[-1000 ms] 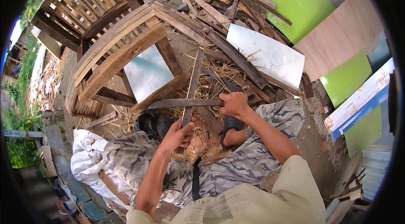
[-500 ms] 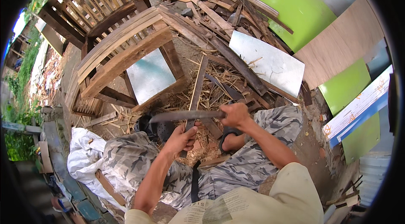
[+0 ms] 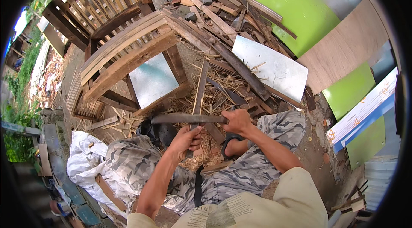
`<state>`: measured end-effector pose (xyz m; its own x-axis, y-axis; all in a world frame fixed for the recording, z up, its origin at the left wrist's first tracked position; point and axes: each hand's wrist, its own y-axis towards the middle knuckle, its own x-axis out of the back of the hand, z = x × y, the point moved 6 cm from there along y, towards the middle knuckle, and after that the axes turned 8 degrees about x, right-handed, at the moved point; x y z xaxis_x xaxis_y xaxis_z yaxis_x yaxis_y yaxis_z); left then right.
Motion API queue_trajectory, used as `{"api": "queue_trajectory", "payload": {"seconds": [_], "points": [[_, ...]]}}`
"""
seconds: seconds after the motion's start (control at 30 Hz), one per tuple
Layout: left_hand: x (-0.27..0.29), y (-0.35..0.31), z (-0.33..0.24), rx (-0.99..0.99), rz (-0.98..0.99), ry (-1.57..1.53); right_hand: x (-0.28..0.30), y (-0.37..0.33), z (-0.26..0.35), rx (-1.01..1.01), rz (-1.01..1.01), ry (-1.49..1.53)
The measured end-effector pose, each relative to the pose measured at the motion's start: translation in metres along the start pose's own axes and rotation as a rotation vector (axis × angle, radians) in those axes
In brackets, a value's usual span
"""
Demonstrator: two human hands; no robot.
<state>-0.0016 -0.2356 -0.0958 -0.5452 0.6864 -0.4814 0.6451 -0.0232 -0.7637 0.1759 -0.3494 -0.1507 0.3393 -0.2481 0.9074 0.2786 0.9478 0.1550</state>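
Note:
My right hand (image 3: pixel 237 121) is closed round the handle of a machete (image 3: pixel 184 118). Its long dark blade points left and lies across a narrow wooden slat (image 3: pixel 200 90), close above my left hand (image 3: pixel 186 140). The fingers of that hand are wrapped round the slat's near end, thumb on top. From there the slat runs away from me, its far end over a heap of wood shavings (image 3: pixel 214 140) and splinters. Whether the blade's edge bites into the wood I cannot tell.
Slatted wooden frames (image 3: pixel 128 67) stand at the left, with a pale metal sheet (image 3: pixel 153 75) by them. Scrap boards (image 3: pixel 223 24) are piled ahead. Green panels (image 3: pixel 296 17) and plywood (image 3: pixel 347 47) lie right. A white sack (image 3: pixel 86 155) is beside my left leg.
The machete and slat have shifted only slightly, and my left hand's grip has tilted a little. Both hands keep hold of the same things.

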Motion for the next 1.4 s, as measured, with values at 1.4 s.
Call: {"api": "queue_trajectory", "payload": {"seconds": [1.4], "points": [[-0.004,-0.014,0.000,-0.018,0.081,0.009,0.067,0.033,-0.041,-0.081,-0.058,-0.189]]}}
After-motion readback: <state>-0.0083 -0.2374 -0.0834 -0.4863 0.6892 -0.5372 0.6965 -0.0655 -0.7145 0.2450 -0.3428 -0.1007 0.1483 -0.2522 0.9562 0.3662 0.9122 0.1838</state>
